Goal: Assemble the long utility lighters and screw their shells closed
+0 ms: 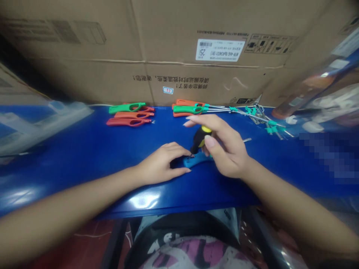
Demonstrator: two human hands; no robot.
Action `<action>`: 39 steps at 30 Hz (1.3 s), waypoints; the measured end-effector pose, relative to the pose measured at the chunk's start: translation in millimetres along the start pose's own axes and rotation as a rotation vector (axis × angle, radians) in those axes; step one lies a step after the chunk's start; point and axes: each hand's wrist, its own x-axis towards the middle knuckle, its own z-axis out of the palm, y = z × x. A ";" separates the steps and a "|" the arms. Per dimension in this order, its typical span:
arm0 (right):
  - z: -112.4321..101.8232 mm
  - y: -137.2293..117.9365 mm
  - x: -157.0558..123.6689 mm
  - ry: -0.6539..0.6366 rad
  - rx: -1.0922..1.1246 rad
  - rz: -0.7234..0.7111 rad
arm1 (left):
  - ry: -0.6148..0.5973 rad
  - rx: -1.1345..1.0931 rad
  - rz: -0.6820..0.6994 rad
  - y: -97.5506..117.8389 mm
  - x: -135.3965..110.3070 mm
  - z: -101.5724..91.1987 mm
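A blue stick-lighter handle (196, 160) lies on the table near the front edge. My left hand (161, 164) is closed round its left end, thumb on the near side and fingers on the far side. Above the lighter, my right hand (228, 149) grips a screwdriver (199, 139) with a black and yellow handle. The screwdriver slants down to the left, and its tip meets the lighter's surface beside my left fingertips. Part of the lighter's right end is hidden behind my right hand.
Red, orange and green lighter handles (130, 115) lie at the back left. Lighters with metal tubes (193, 108) lie behind my right hand, near loose metal and green parts (260, 116). A cardboard box (112, 78) walls off the back. Clear plastic bags (316, 104) stand right.
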 end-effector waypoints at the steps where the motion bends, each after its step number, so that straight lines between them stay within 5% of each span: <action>1: 0.4 -0.3 -0.4 -0.027 0.064 0.049 | -0.002 -0.002 -0.003 -0.1 0.0 0.0; 8: -0.7 3.0 1.5 0.075 -0.048 -0.061 | 0.019 0.017 0.001 -0.1 -0.8 0.9; 14: -3.6 -3.1 3.9 -0.028 0.163 0.148 | -0.015 -0.004 -0.027 2.5 1.1 -1.3; 20: -2.0 2.0 5.5 0.121 -0.043 0.017 | -0.011 -0.004 -0.018 0.4 0.7 -0.1; 27: -2.6 0.6 2.6 -0.022 0.112 0.108 | -0.015 0.007 -0.025 2.0 1.1 -0.7; 33: -1.4 1.6 4.1 0.083 -0.096 -0.134 | 0.010 0.013 -0.020 1.8 0.6 0.3; 39: 0.8 -2.8 0.6 -0.056 0.144 0.168 | -0.002 0.008 -0.019 0.9 0.3 0.0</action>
